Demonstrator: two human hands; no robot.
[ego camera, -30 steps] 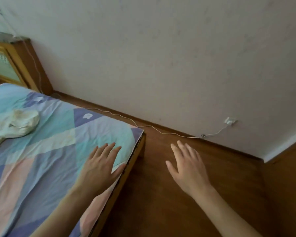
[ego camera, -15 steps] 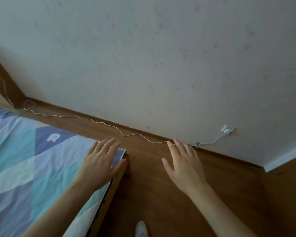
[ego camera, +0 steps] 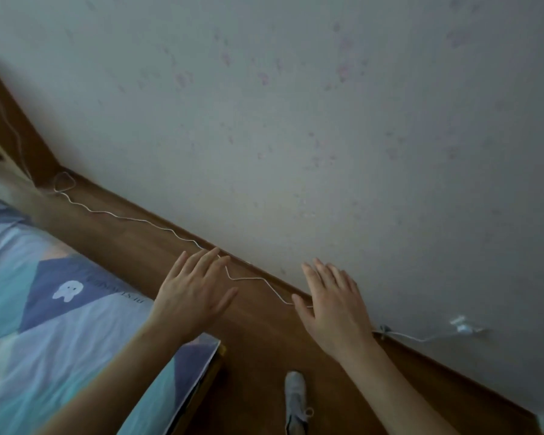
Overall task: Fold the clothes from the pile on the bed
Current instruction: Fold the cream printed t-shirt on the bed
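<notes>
Wooden floor (ego camera: 255,350) fills the space beneath your two hands, left hand (ego camera: 192,296) and right hand (ego camera: 333,306) both spread flat, holding nothing, beside the bed (ego camera: 44,324) at lower left with its blue patchwork sheet, while a white cord (ego camera: 132,218) runs along the wall (ego camera: 296,120); no clothes are in view.

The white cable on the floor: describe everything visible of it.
The cable is thin, white and kinked. It lies slack on the brown wooden floor along the foot of the wall, starting with a small loop near the left corner. It passes behind the left hand and the right hand in the picture, then runs on to a blurred white plug on the wall. Neither hand grips it.
</notes>
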